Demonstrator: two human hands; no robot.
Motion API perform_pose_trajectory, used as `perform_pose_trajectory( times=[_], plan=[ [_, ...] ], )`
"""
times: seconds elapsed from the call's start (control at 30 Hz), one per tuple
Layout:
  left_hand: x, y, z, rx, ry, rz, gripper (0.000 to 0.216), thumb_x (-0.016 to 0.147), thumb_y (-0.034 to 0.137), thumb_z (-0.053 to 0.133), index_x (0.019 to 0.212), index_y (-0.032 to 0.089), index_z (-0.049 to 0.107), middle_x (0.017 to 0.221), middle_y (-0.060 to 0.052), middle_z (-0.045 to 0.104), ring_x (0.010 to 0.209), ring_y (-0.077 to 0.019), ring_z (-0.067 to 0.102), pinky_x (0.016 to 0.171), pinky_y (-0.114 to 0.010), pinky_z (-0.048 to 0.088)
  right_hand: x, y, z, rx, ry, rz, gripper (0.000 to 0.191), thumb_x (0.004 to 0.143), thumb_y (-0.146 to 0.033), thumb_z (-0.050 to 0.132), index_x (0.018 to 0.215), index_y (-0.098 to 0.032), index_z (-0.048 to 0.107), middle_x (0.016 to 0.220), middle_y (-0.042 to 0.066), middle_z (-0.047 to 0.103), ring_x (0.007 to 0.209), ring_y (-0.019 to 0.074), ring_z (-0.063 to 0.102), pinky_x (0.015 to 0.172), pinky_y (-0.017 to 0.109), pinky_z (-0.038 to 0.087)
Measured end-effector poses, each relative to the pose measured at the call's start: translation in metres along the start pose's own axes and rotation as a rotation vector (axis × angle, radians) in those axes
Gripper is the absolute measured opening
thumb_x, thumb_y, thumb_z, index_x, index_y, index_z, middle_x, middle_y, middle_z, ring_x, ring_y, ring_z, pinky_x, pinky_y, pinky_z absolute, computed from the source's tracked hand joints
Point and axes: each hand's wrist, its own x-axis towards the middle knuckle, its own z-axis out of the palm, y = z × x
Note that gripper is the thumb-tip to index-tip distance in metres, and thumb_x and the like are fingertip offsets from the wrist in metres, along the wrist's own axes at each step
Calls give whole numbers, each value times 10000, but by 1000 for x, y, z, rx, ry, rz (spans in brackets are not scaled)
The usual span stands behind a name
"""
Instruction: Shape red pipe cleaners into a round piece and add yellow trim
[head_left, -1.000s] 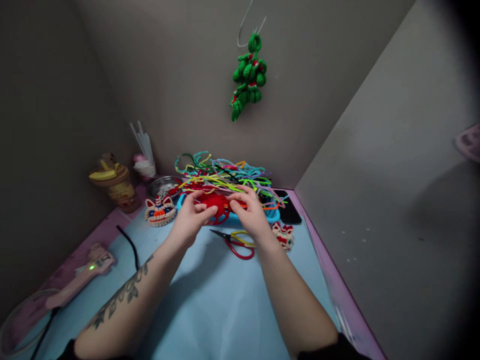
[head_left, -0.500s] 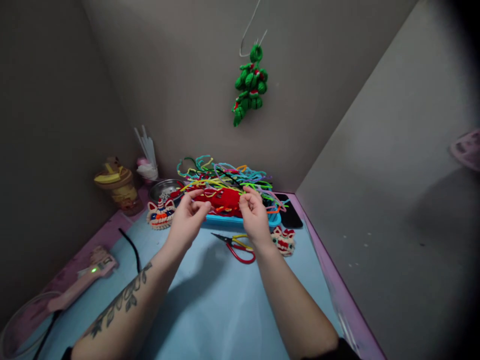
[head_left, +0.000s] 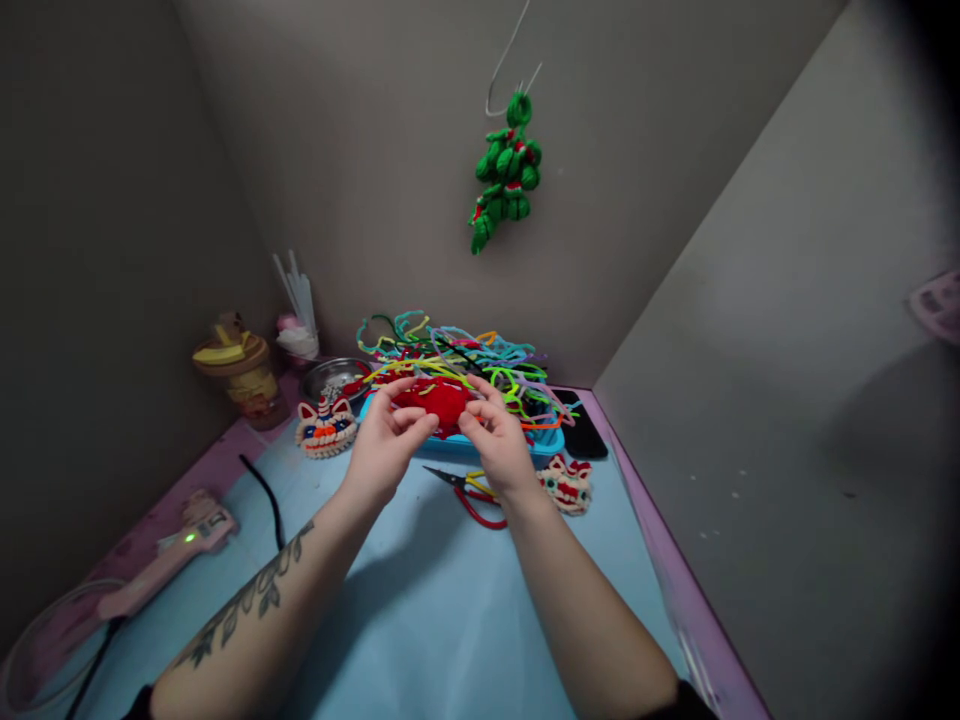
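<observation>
Blue mat (head_left: 465, 620), blue tray (head_left: 547, 443) of coloured cords (head_left: 510, 352) at far end, two hands at work.
Left hand (head_left: 381, 445) and right hand (head_left: 501, 450) up at tray's near side, thumb and fingers of each pinched on opposite sides of red piece (head_left: 447, 405), which sits between them above mat. Orange-and-blue animal face (head_left: 326, 430) lies left of tray, smaller red-and-cream face (head_left: 568, 486) just past right wrist.

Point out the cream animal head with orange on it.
The cream head in front of the metal bowl: it has orange and blue, while the other head, by the scissors, shows neither.
</observation>
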Motion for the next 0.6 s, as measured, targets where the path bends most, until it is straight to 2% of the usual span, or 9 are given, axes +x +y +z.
perform_pose_trajectory(
  times=[0.1,0.2,0.27,0.37,0.43,0.5,0.6],
  plan=[
    [0,2,0,-23,-9,-46,662,609,276,790,1187,182,481,610,46,606,549,-93,561,558,-186,413,0,0,1,51,-1,26,194,780,-370,642,685,-201,631,1414,81,448,1313,252,427,1086,410,319],
    [2,4,0,-41,-19,-76,705,605,273,797,1224,169,475,594,63,578,482,-61,493,480,-162,341,2,-1,3,158,28,58,200,751,-403,657,770,-205,655,1397,95,471,1296,256,449,1052,402,369],
    [3,4,-2,-70,-21,-91,714,614,276,796,1242,163,476,597,72,558,449,-38,439,437,-153,280,4,-1,4,279,99,114,283,720,-446,665,882,-215,641,1327,102,540,1209,249,528,979,395,441],
    [5,2,-4,-120,-31,-115,724,620,281,799,1261,169,481,612,83,526,436,-22,388,414,-151,235,8,1,4,450,177,290,407,655,-481,703,962,-239,590,1124,74,666,991,227,639,817,372,524],
    [7,-1,-6,-129,-64,-134,717,621,280,804,1260,176,494,620,85,515,442,-20,375,416,-148,237,10,3,3,529,136,402,418,625,-477,730,940,-238,594,990,55,709,881,219,665,749,362,538],
    [9,-5,-7,-108,-90,-147,691,624,285,805,1243,181,516,642,75,529,458,-24,384,423,-144,247,11,4,2,568,64,444,390,613,-461,746,895,-226,616,886,44,722,826,217,671,746,370,539],
    [10,-9,-7,-68,-25,-137,627,639,307,802,1202,196,550,862,-5,635,619,-62,534,503,-144,355,9,3,1,471,28,347,292,653,-438,724,826,-220,634,797,26,709,794,214,664,796,396,530]
  ],
)
